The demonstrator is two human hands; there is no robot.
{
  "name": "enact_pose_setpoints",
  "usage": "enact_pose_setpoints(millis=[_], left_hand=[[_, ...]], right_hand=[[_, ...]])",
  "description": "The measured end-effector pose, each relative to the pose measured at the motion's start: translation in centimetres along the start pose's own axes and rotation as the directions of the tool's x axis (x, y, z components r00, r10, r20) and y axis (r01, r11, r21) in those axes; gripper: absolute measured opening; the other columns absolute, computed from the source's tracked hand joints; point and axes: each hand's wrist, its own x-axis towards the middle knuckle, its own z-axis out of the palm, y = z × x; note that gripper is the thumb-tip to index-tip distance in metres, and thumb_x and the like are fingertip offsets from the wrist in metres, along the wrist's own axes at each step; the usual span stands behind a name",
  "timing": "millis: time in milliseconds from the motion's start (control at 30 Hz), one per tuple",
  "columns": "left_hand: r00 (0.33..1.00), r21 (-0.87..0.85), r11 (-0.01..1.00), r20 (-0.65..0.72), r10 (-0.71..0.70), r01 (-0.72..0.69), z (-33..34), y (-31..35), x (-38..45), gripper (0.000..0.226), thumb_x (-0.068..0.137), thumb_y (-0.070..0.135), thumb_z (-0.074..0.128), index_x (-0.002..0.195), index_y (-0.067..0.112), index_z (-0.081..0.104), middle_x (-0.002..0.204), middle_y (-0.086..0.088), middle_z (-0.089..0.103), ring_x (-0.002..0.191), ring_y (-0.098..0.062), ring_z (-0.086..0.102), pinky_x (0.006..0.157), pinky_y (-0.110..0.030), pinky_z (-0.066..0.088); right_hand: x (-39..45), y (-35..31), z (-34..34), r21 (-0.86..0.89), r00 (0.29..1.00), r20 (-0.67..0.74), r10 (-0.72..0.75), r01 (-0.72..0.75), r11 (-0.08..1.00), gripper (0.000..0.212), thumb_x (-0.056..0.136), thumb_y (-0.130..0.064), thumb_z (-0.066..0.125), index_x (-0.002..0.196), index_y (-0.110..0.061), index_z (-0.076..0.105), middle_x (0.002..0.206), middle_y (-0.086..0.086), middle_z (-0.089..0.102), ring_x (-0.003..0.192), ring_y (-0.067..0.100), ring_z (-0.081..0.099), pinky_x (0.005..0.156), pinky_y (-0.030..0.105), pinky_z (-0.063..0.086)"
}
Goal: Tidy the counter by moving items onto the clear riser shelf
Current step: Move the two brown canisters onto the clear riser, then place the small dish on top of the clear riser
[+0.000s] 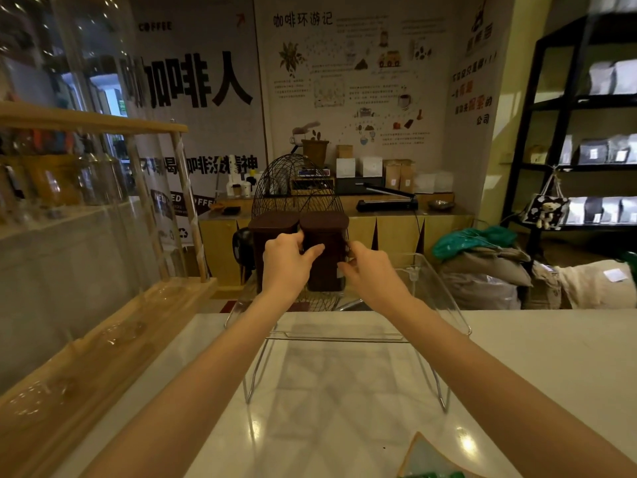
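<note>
A clear riser shelf (444, 305) on thin metal legs stands on the white counter (537, 367) straight ahead. Two dark brown square jars with dark lids stand side by side on its far part. The left jar (267, 232) is free. Both hands grip the right jar (327, 257): my left hand (287, 262) wraps its left side with the thumb across the front, and my right hand (370, 270) presses its right side. Whether this jar rests fully on the shelf cannot be told.
A wooden rack with glass vessels (86, 339) runs along the counter's left edge. A green-and-tan object (427, 460) pokes in at the bottom edge. Behind the counter stand a black wire fan (293, 181), stuffed sacks (482, 274) and a black shelving unit (586, 132).
</note>
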Motion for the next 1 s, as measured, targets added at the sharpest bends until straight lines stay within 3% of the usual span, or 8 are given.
enact_pose_setpoints(millis=[233, 367, 500, 633, 700, 800, 900, 1000], left_hand=[[1.000, 0.125, 0.992, 0.007, -0.020, 0.019, 0.1, 0.1, -0.3, 0.039, 0.084, 0.032, 0.059, 0.114, 0.008, 0.058, 0.104, -0.015, 0.069, 0.092, -0.027, 0.065, 0.077, -0.043, 0.056], [0.999, 0.182, 0.983, 0.006, -0.040, 0.038, 0.2, 0.5, -0.4, 0.047, 0.085, 0.033, 0.056, 0.123, 0.005, 0.050, 0.108, -0.019, 0.067, 0.095, -0.032, 0.063, 0.075, -0.042, 0.054], [0.997, 0.174, 0.983, 0.029, -0.068, 0.062, 0.3, 0.6, -0.7, 0.047, 0.086, 0.033, 0.055, 0.124, 0.006, 0.049, 0.107, -0.019, 0.067, 0.093, -0.032, 0.063, 0.074, -0.043, 0.054], [0.991, 0.161, 0.983, 0.086, -0.099, 0.085, 0.1, 1.3, -2.4, 0.061, 0.087, 0.040, 0.050, 0.134, 0.007, 0.032, 0.121, -0.019, 0.058, 0.107, -0.033, 0.056, 0.086, -0.046, 0.050], [0.993, 0.241, 0.970, 0.112, -0.045, 0.017, -0.2, 1.9, -4.3, 0.066, 0.087, 0.044, 0.046, 0.138, 0.010, 0.022, 0.137, -0.017, 0.046, 0.121, -0.032, 0.045, 0.092, -0.045, 0.044], [0.971, 0.283, 0.935, 0.166, 0.174, -0.215, -1.2, 2.8, -8.4, 0.062, 0.088, 0.044, 0.044, 0.137, 0.011, 0.026, 0.144, -0.012, 0.038, 0.130, -0.028, 0.036, 0.100, -0.043, 0.038], [0.876, 0.242, 0.857, 0.295, 0.381, -0.454, -2.3, 3.0, -12.8, 0.057, 0.088, 0.045, 0.041, 0.134, 0.013, 0.036, 0.143, -0.011, 0.040, 0.132, -0.026, 0.035, 0.104, -0.041, 0.035], [0.767, 0.195, 0.811, 0.501, 0.401, -0.552, -2.7, 2.4, -17.0, 0.059, 0.086, 0.059, 0.027, 0.130, 0.024, 0.043, 0.147, -0.002, 0.036, 0.136, -0.020, 0.028, 0.109, -0.034, 0.024]], right_hand=[[-0.6, -0.5, -0.6, -0.047, 0.997, 0.078, -0.001, 0.004, 0.999, 0.033, 0.090, -0.021, 0.050, 0.120, -0.009, 0.046, 0.106, 0.014, 0.067, 0.092, 0.028, 0.063, 0.077, 0.041, 0.055], [-2.7, -0.7, -1.8, -0.273, 0.979, 0.203, -0.033, 0.089, 0.958, 0.036, 0.090, -0.031, 0.048, 0.121, -0.014, 0.048, 0.107, 0.010, 0.065, 0.090, 0.025, 0.060, 0.070, 0.036, 0.050], [-6.5, -0.8, -3.7, -0.397, 0.948, 0.274, -0.164, 0.266, 0.878, 0.041, 0.091, -0.037, 0.044, 0.126, -0.016, 0.048, 0.127, 0.006, 0.056, 0.119, 0.024, 0.047, 0.096, 0.039, 0.042], [-11.0, -0.9, -5.7, -0.394, 0.939, 0.255, -0.230, 0.318, 0.862, 0.045, 0.091, -0.040, 0.043, 0.131, -0.019, 0.042, 0.137, 0.001, 0.048, 0.129, 0.018, 0.036, 0.106, 0.034, 0.031], [-13.3, -0.6, -6.7, -0.393, 0.932, 0.231, -0.279, 0.352, 0.849, 0.043, 0.091, -0.039, 0.043, 0.130, -0.019, 0.045, 0.136, 0.000, 0.050, 0.128, 0.017, 0.036, 0.106, 0.032, 0.032], [-16.6, 0.1, -7.8, -0.410, 0.923, 0.186, -0.337, 0.384, 0.827, 0.035, 0.089, -0.034, 0.049, 0.118, -0.016, 0.055, 0.122, 0.002, 0.061, 0.118, 0.020, 0.049, 0.097, 0.032, 0.042], [-19.5, 1.3, -8.1, -0.477, 0.905, 0.241, -0.351, 0.426, 0.769, 0.029, 0.084, -0.030, 0.056, 0.109, -0.015, 0.061, 0.109, 0.002, 0.068, 0.103, 0.021, 0.060, 0.085, 0.033, 0.053], [-21.6, 3.2, -7.6, -0.513, 0.903, 0.333, -0.272, 0.415, 0.751, 0.031, 0.087, -0.033, 0.053, 0.112, -0.017, 0.059, 0.111, 0.001, 0.067, 0.104, 0.021, 0.059, 0.085, 0.033, 0.052]])
